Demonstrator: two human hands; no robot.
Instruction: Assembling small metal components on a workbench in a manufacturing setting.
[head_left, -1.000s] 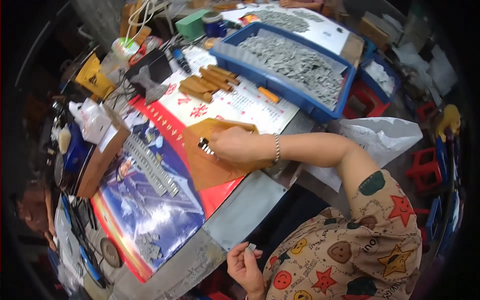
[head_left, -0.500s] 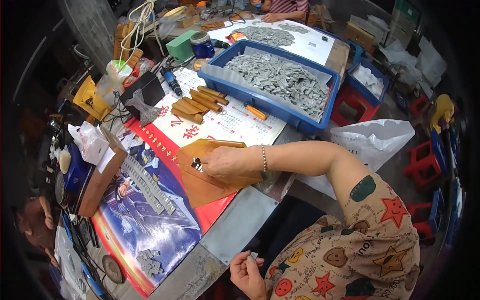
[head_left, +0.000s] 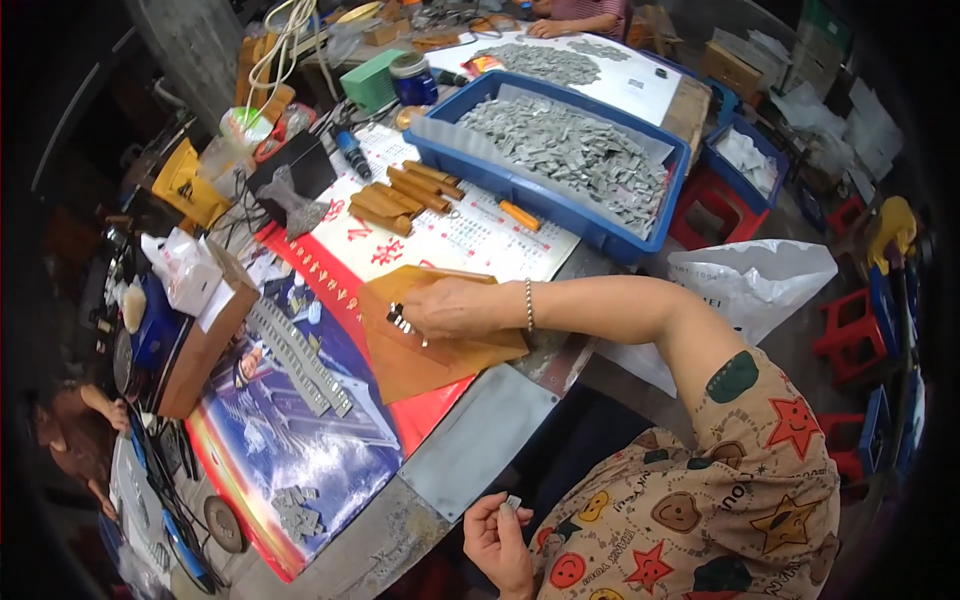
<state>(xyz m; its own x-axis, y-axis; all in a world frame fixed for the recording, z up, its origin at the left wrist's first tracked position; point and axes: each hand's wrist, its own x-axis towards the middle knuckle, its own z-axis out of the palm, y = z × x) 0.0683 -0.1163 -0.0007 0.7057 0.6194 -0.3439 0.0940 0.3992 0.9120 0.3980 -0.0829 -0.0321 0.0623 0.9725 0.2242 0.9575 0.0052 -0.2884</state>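
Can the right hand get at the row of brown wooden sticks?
Probably yes: right hand rests on the tan paper sheet, brown wooden sticks lie just beyond, nothing standing between.

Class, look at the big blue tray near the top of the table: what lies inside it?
The blue tray holds a heap of small grey metal pieces on a pale liner sheet. The tray's floor is covered.

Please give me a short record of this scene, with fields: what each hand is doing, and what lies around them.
left hand: low near the body, pinches a small grey piece
right hand: rests on a brown board, fingertips at small metal parts; grip unclear
wrist: bracelet
behind: blue tray of grey pieces, wooden sticks
left of the board: rows of grey pieces on a poster
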